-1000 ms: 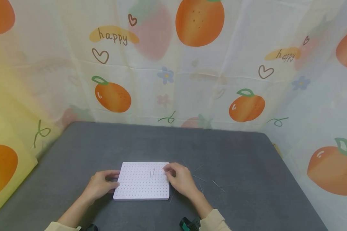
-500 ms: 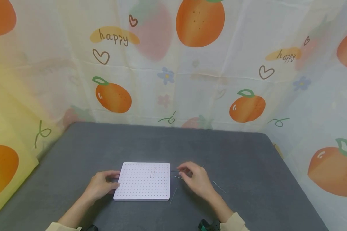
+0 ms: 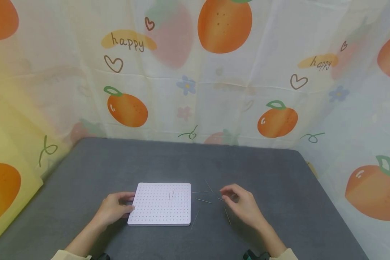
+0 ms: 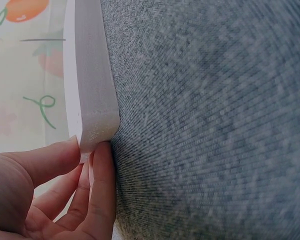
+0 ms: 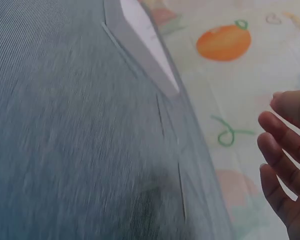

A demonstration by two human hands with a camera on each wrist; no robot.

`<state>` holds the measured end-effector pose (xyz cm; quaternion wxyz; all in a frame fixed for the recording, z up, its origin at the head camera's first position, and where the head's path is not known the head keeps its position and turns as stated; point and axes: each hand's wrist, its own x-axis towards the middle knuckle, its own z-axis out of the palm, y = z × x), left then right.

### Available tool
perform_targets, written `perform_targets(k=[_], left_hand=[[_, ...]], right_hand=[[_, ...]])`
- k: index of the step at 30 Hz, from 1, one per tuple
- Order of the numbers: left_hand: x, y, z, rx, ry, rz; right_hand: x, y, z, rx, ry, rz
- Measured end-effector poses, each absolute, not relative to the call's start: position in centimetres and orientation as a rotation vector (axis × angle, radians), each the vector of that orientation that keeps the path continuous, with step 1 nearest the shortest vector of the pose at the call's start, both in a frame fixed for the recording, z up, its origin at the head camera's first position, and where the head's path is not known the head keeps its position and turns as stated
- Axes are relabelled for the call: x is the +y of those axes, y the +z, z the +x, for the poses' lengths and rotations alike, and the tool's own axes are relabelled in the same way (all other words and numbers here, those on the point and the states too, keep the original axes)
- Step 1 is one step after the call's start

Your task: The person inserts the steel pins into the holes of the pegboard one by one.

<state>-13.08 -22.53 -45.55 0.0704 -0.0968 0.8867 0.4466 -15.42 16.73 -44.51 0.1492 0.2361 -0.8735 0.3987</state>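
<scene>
A white pegboard [image 3: 159,213] with rows of small holes lies on the grey table. My left hand [image 3: 112,208] grips its left edge; in the left wrist view the thumb [image 4: 60,157] is on the top face and the fingers press the side near a corner. Two thin metal pins [image 3: 173,193] stand upright in the board's upper right part. My right hand [image 3: 242,204] hovers to the right of the board, thumb and fingers loosely bent and apart, holding nothing. Below its fingertips lies a loose pin [image 3: 219,199], partly hidden by the hand.
Several more loose pins [image 3: 204,200] lie scattered between board and right hand, one of them [image 3: 195,219] close to the board's lower right corner. Another pin [image 3: 227,216] is just left of the right wrist. A fruit-printed curtain [image 3: 214,90] hangs behind the table [image 3: 169,162].
My right hand has moved rightward from the board's right edge, past the loose pins, uncovering several of them. The left hand and the board have stayed put.
</scene>
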Motion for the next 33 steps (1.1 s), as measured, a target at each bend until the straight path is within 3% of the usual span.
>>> perform_targets(k=[17, 33], left_hand=[[-22.5, -45.5, -13.2, 2.645, 1.395, -0.289], [-22.5, -45.6, -13.1, 2.646, 1.392, -0.289]], right_hand=[[22.5, -46.8, -14.7, -2.678, 1.185, 0.406], [23.7, -48.0, -14.5, -2.893, 1.187, 0.174]])
